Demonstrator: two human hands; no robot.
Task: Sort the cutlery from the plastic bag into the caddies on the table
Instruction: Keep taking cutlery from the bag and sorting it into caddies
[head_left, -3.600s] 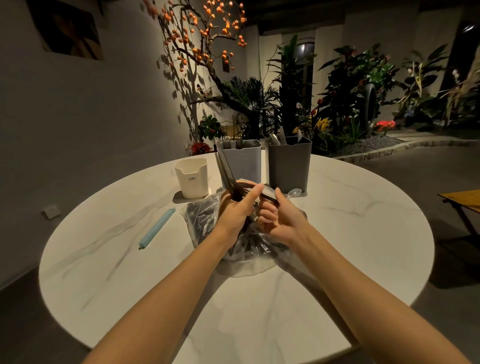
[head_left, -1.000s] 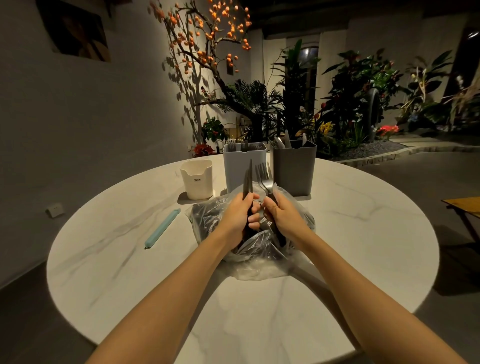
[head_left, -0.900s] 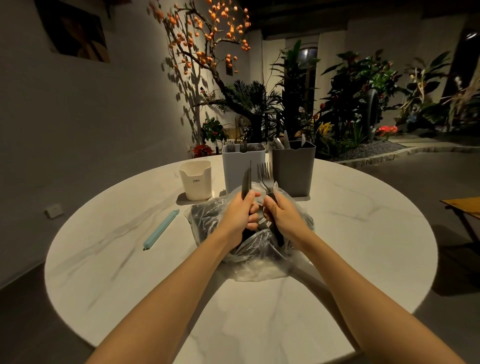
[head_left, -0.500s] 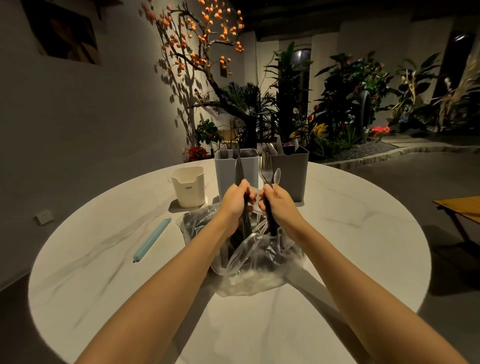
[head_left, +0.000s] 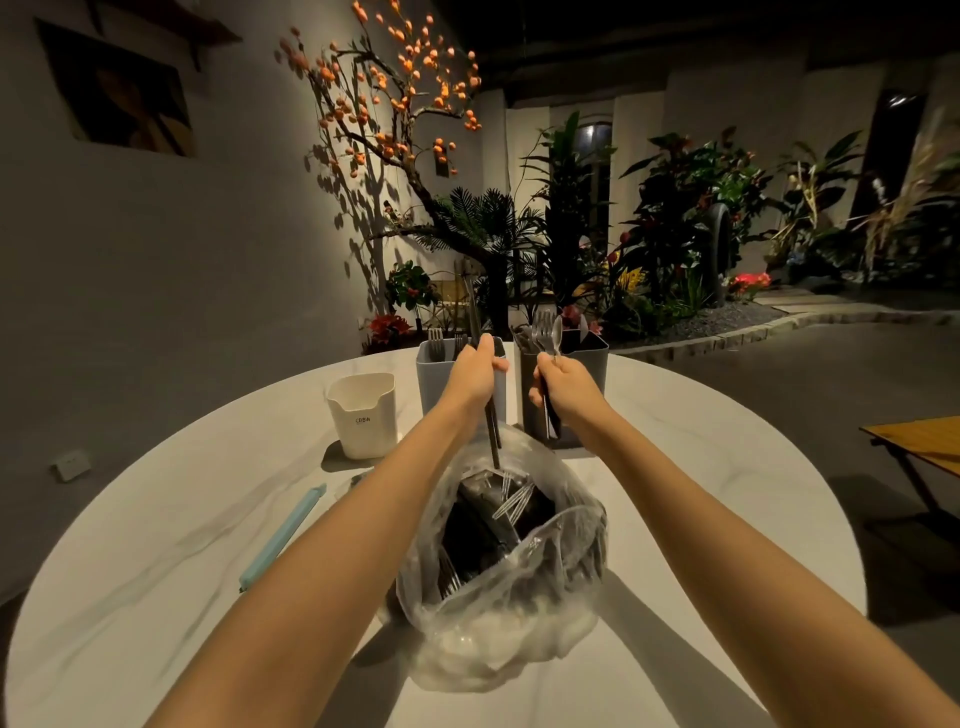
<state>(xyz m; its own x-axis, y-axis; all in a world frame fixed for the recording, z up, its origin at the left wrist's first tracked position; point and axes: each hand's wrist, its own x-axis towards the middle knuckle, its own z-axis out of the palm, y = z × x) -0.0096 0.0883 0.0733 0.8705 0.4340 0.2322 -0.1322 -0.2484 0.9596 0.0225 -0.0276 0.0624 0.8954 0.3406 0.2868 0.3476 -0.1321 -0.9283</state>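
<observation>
Both hands lifted clear of the bag since half a second back, now raised in front of the caddies at the far side of the table (head_left: 727, 519). Left hand (head_left: 475, 371) wrapped round a dark knife (head_left: 491, 431), held near upright, blade rising past the fist toward the pale grey caddy (head_left: 434, 382); lower end hanging just above the bag mouth. Right hand (head_left: 563, 387) clenched on a fork and spoon (head_left: 549, 332), heads up, handles trailing below the fist, in front of the dark grey caddy (head_left: 592, 364). Hands apart, each on its own load, none shared.

Meaning for task: pulling-out step finished for this batch; drop-off looks next, probably knife to one caddy, fork and spoon to another. Which caddy takes which, cannot tell for sure; fork heads visible in the pale grey one, mixed handles in the dark one.

Plastic bag (head_left: 511, 618) clear, crumpled, slumped open near centre of table, between the forearms. Inside: heap of dark-handled cutlery (head_left: 493, 519), shiny tines catching light. Plenty left, so task only partway.

Small white caddy (head_left: 363, 415) to the left of the grey pair, contents not visible. Pale blue bag clip (head_left: 283, 538) lying on the table left of the bag, apart from it.
</observation>
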